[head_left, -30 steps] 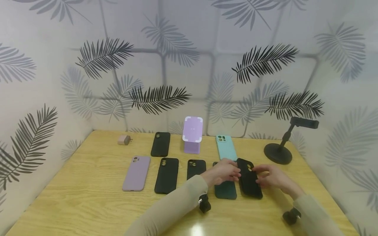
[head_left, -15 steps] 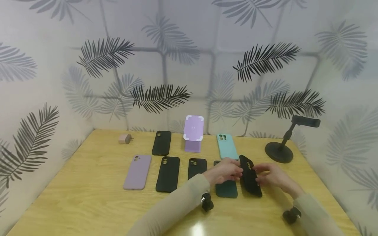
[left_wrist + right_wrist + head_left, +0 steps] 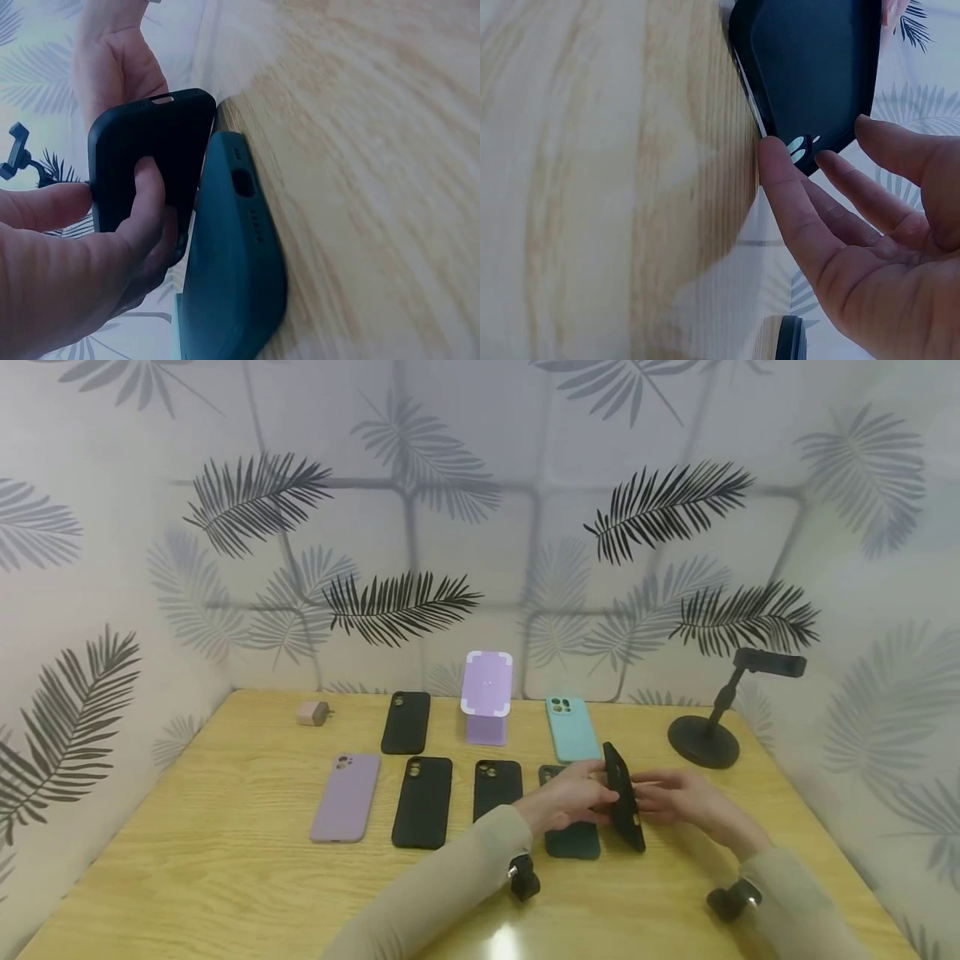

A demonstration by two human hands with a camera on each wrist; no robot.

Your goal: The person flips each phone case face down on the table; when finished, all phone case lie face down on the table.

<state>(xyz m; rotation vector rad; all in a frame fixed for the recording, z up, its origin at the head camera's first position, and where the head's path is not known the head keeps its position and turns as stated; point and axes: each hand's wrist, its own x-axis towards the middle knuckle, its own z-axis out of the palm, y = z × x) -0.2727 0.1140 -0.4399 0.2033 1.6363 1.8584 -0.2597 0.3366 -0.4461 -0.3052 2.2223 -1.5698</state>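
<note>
Wood-grain yellow tabletop (image 3: pixel 225 860) carries a spread of phone cases, read from left to right. Far left sits a small pink charger plug (image 3: pixel 312 714). Next comes a lilac soft phone case (image 3: pixel 347 797) lying flat, then three matte black phone cases: one in the far row (image 3: pixel 407 722) and two nearer (image 3: pixel 423 802) (image 3: pixel 498 787). Behind them stands a lilac block-shaped phone stand (image 3: pixel 487 697), and to its right lies a mint green phone case (image 3: pixel 572 729).

Near the middle, the left hand (image 3: pixel 572 795) comes in from the left and grips the black silicone phone case (image 3: pixel 622 797) held on edge above the tabletop; the left wrist view shows thumb and fingers curled round its lower end. A dark teal phone case (image 3: pixel 572 839) lies flat just beneath and beside that hand. The right hand (image 3: pixel 675 797) meets the same black case from the right, its fingers nearly straight, fingertips (image 3: pixel 776 154) touching the case's edge and open inner face rather than wrapping it.

The held case stands between the two hands, its long axis running from far to near, tilted slightly, with the open side toward the right hand. Both hands are equally close to it.

Far right stands a black round-based phone holder (image 3: pixel 705 739).
</note>
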